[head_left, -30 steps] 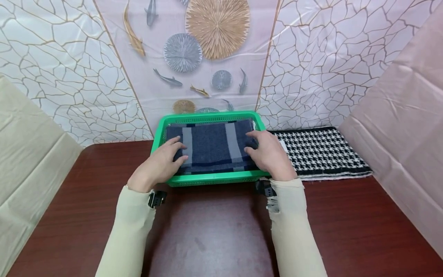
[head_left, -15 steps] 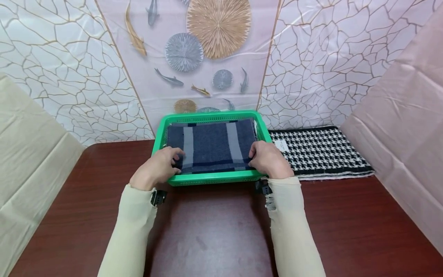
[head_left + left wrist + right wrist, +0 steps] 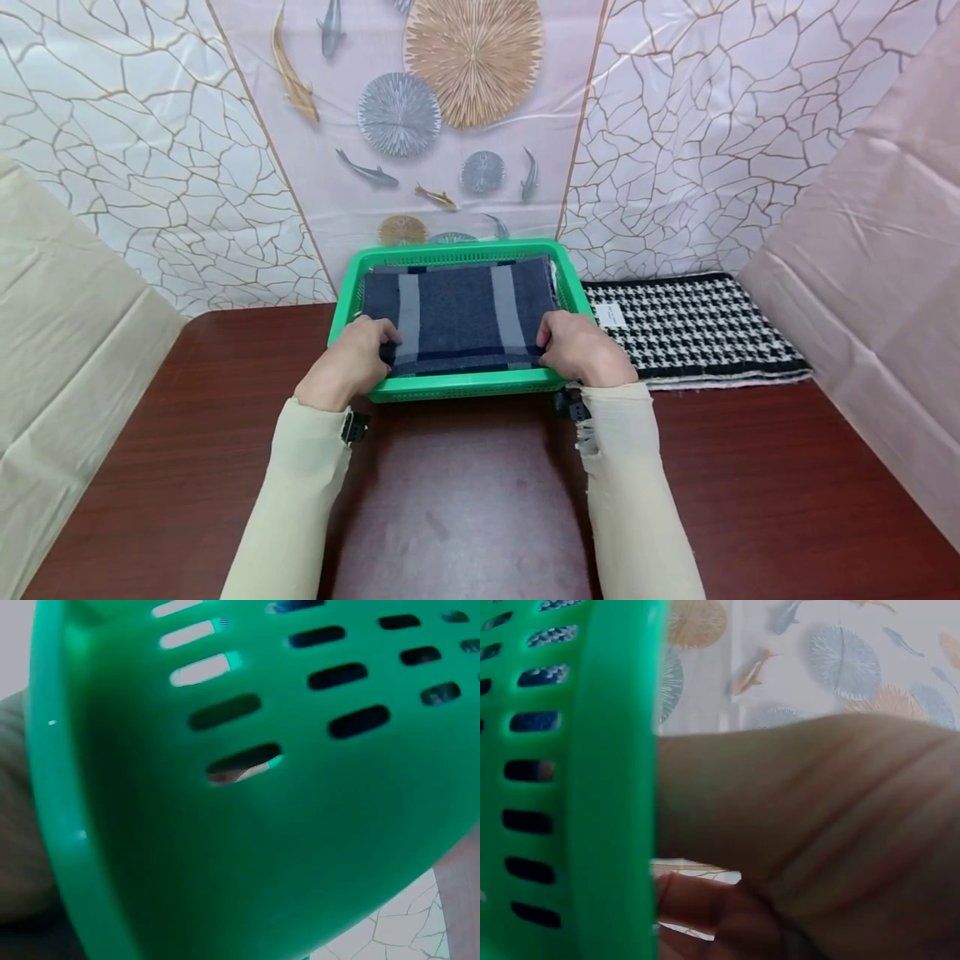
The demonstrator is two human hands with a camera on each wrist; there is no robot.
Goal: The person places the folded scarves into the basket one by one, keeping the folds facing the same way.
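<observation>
A folded scarf (image 3: 459, 312), navy with grey stripes, lies flat in a green plastic basket (image 3: 465, 383). At its near left corner my left hand (image 3: 352, 354) has its fingers and thumb curled round the scarf's edge. My right hand (image 3: 577, 346) pinches the near right corner in the same way. Each fingertip contact is partly hidden under the hand. The slotted basket wall (image 3: 300, 825) fills most of the left wrist view. In the right wrist view, the basket's rim (image 3: 619, 787) covers part of the right hand (image 3: 727, 915).
To the right of the basket lies a folded black-and-white houndstooth cloth (image 3: 690, 325) with a small white label (image 3: 610, 315). The basket stands on a dark reddish wooden table (image 3: 465, 500), close to a patterned wall covering (image 3: 465, 167).
Both hands have come down toward the scarf's near corners, and their fingers have curled in from a spread pose. The left wrist has shifted slightly right. Scarf and basket look almost unmoved.
</observation>
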